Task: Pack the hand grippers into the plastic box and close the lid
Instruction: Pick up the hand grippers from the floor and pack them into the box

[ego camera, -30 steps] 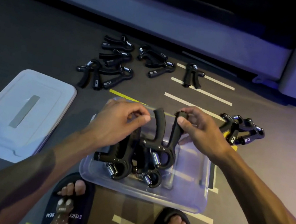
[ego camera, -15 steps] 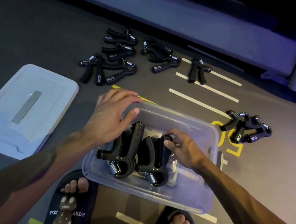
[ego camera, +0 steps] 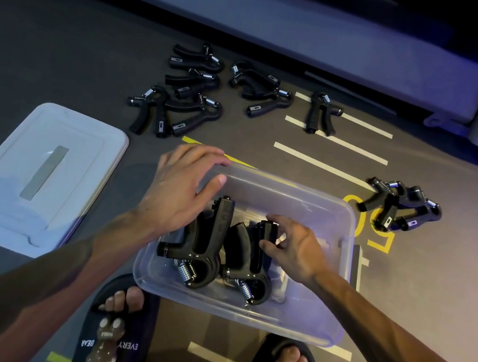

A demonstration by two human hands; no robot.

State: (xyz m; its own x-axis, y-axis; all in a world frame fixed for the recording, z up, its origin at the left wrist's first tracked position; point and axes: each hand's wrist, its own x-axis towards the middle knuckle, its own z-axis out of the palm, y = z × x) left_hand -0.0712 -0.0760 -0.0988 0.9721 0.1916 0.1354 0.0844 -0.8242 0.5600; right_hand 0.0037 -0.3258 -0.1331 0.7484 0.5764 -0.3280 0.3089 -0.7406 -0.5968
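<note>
Fingertips of the right hand (ego camera: pixel 293 244) pinch the upright handle of a black plastic hand gripper with a steel spring (ego camera: pixel 250 260), seating it inside the clear rectangular plastic box (ego camera: pixel 345 227), while the left hand (ego camera: pixel 180 190) rests with straight fingers over the box's far-left rim, just above a 2nd black gripper (ego camera: pixel 203 246) standing beside the first. Packing looks to be in its early part: letting go comes next, then a reach beyond the box for the scattered black grippers (ego camera: pixel 188 95) farther out, or the smaller cluster (ego camera: pixel 401 208) to the right. Left of the left hand, well apart from the box, lies the pale flat plastic lid (ego camera: pixel 37 175).
</note>
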